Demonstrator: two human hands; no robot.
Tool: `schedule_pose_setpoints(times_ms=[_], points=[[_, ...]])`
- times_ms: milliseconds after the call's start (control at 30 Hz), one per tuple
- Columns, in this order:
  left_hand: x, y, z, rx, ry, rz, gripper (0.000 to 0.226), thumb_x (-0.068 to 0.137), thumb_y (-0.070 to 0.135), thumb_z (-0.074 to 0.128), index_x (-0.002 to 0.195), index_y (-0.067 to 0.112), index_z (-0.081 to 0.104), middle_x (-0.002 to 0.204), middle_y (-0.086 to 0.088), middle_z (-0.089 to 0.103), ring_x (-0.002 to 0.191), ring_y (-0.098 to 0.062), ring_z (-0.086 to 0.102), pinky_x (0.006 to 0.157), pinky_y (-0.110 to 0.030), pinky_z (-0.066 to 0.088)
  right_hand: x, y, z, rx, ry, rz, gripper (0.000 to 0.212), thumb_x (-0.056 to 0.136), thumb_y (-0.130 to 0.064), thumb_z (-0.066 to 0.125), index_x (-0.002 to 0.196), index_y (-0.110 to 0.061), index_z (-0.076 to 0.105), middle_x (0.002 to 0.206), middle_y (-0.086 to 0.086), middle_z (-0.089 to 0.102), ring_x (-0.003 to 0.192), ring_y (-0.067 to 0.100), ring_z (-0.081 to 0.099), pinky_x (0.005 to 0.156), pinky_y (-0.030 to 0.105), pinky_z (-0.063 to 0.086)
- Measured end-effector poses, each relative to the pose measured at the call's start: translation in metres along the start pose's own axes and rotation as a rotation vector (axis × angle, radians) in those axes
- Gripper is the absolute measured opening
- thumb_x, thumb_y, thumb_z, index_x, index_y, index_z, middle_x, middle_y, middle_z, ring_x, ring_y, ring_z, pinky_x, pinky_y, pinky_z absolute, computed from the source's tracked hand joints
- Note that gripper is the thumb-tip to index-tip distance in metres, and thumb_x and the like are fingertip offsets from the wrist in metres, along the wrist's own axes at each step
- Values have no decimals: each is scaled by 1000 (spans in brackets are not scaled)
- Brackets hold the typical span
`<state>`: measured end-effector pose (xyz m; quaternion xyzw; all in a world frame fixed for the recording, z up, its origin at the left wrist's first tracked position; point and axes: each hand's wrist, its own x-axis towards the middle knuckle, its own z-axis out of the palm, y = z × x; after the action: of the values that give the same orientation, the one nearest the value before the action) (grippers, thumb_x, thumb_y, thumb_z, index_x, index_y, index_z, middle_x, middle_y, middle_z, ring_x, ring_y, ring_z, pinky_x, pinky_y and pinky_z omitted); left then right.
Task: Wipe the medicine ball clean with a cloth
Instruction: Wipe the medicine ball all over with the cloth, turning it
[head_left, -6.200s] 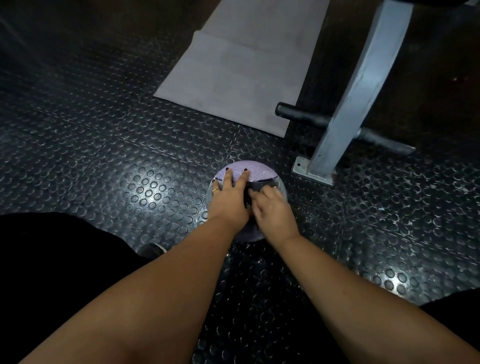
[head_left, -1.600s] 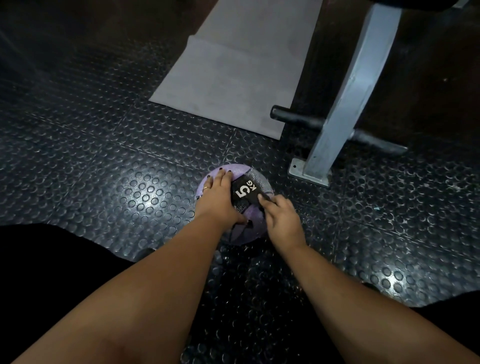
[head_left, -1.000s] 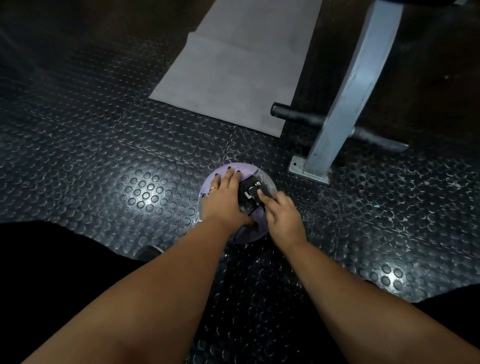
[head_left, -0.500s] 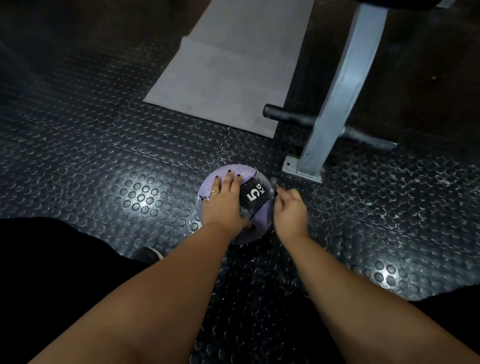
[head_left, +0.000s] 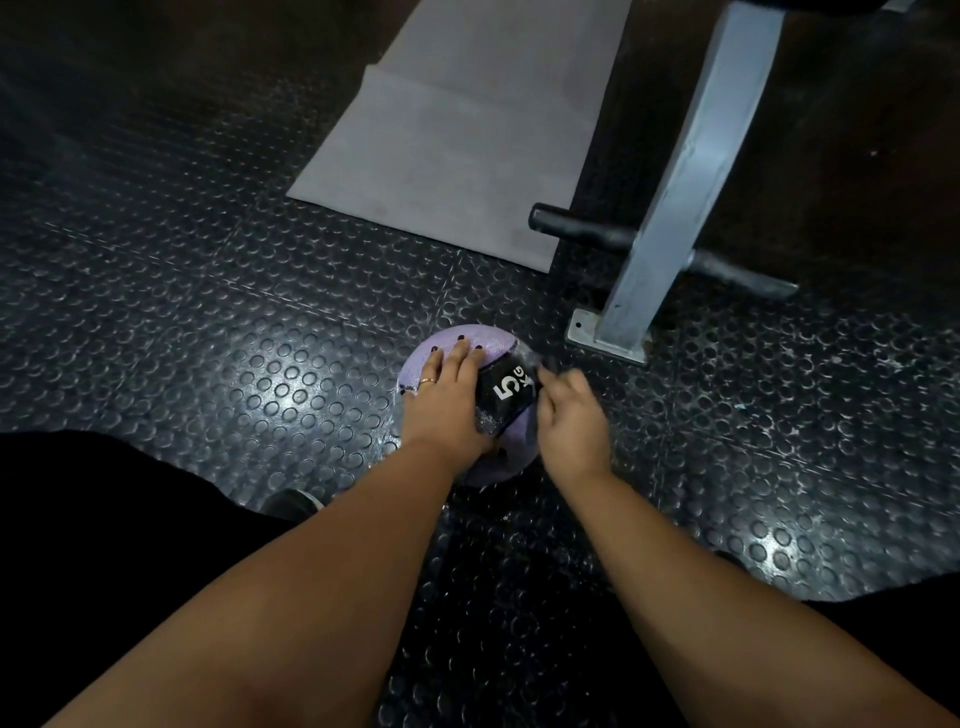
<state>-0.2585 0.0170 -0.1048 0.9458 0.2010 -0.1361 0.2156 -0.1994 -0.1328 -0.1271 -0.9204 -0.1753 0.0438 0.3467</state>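
Purple medicine ball, black panel lettered 5 KG in white. Dark cloth. Black rubber floor patterned with raised round studs. Plain grey mat; pale blue-grey post. Gold ring, dark nails.

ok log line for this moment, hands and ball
ball: on studded floor | left hand: flat on top | right hand: holds dark cloth at ball's right side, blurred | phase: wiping

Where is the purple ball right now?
The medicine ball sits on the studded floor near the centre of the head view, under the left hand, with the right hand at its right side and the grey post's foot just beyond.
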Motion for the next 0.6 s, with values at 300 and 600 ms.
schedule_pose_setpoints(times_ms=[300,600], points=[[2,-7,-2,17,-35,53,127,62,43,92,157,30,9,166,15,-2,154,-20,-3,118,-58,27,-5,31,3,-233,-166,17,41,97,-19,44,137,-24,51,106,6,49,90,26,53,72,37,48],[5,-18,-7,-28,-36,67,125,61,36,93,156,29,13,166,13,3,153,-19,-1,118,-56,26,17,-12,3,-80,-65,-167,37,93,-15,49,129,-17,58,100,5,52,89,27,56,71,37,50]])
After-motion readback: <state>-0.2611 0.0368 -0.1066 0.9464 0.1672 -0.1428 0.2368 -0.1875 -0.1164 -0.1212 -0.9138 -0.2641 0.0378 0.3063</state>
